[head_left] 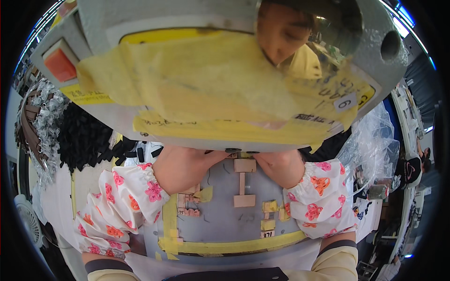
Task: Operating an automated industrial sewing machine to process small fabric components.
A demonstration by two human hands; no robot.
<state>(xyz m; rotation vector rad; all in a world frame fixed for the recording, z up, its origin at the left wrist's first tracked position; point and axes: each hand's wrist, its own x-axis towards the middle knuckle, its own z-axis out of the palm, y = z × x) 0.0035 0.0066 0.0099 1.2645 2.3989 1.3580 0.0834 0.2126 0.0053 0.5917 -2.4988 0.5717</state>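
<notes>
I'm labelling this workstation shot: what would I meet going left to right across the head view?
White fan, heap of black pieces, left hand, pinkish I-shaped piece, right hand, crumpled clear plastic, black cap.

This is a factory-like workshop, shown by a large grey machine (187, 18) bearing yellow masking tape (187, 79) and a red-orange switch (61, 66), heaped small black pieces (83, 140), crumpled clear plastic (372, 140) and bright white ceiling lights (401, 27).
</notes>
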